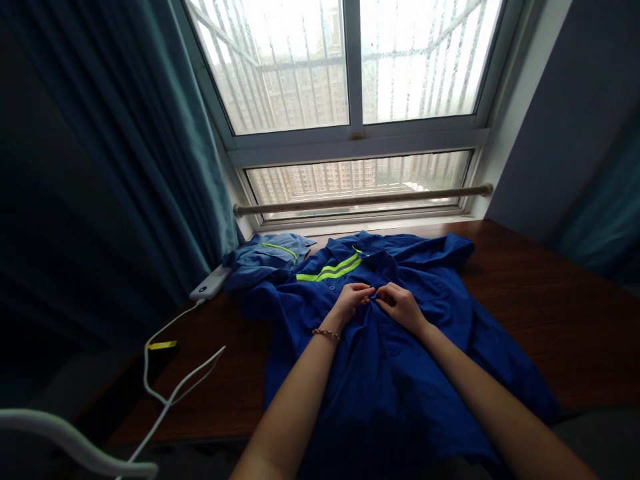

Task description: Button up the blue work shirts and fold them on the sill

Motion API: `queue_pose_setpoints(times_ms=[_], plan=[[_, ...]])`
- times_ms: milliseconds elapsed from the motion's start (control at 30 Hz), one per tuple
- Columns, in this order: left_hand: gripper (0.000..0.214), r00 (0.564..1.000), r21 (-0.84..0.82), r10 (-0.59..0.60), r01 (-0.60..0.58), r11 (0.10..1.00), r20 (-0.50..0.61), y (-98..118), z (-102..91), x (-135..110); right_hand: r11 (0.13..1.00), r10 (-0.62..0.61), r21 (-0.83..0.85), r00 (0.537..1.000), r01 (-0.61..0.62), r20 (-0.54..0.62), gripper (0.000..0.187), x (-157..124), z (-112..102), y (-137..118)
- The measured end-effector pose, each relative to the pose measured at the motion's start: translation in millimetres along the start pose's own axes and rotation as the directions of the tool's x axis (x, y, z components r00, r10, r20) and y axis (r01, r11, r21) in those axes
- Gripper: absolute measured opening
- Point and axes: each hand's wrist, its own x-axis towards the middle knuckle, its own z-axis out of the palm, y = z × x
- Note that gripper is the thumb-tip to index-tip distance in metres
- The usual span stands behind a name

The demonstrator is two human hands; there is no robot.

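A dark blue work shirt [400, 373] with a yellow-green and grey reflective stripe lies spread on the wooden surface, its collar toward the window. My left hand [353, 300] pinches the cloth at the front placket, just below the stripe. Close beside it, my right hand [399, 304] pinches the same placket from the other side. The fingertips nearly meet over a small fold of the shirt. Whether a button sits between them is too small to tell. A beaded bracelet circles my left wrist.
A lighter blue folded garment [273, 257] lies at the back left. By the curtain [165, 147] rests a white device [211, 283] with a white cable [147, 367]. The brown wooden surface [565, 313] extends right. A rail [365, 199] crosses the window.
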Motion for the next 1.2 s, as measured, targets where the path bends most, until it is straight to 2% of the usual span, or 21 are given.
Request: queue_pose_setpoints(times_ms=[267,433,567,833,967,1067,1200], plan=[[0.029,0.999,-0.052,-0.031,0.032,0.998,0.026,-0.9,-3.1,2.1,0.992,-0.068,-0.109,0.997,0.063,-0.042,0.02,-4.9,3.4,-0.1],[0.029,0.998,-0.008,0.048,-0.048,0.999,-0.035,-2.6,3.1,0.6,0.991,-0.058,-0.128,0.997,0.05,-0.06,0.019,-3.6,3.6,0.2],[0.028,0.991,0.057,0.115,-0.111,0.992,-0.07,-3.9,6.5,-0.7,0.995,-0.018,-0.098,0.999,0.015,-0.031,0.015,-2.4,3.1,-2.8],[0.029,0.976,0.17,0.216,-0.209,0.963,-0.029,0.6,7.1,-3.3,0.989,0.132,-0.061,0.991,-0.134,-0.035,0.014,-0.8,9.2,1.9],[0.03,0.974,0.222,0.224,-0.22,0.95,0.004,1.1,9.0,-5.1,0.988,0.141,-0.063,0.99,-0.142,-0.018,0.015,-2.1,10.0,3.1],[0.028,0.975,0.229,0.212,-0.222,0.948,0.069,1.4,7.7,-5.0,0.986,0.148,-0.069,0.989,-0.149,-0.021,0.016,-2.6,10.0,2.5],[0.023,0.98,0.069,0.066,-0.08,0.994,0.19,3.9,0.3,-3.6,0.984,0.149,-0.082,0.986,-0.156,-0.078,0.011,-2.9,9.2,0.2]])
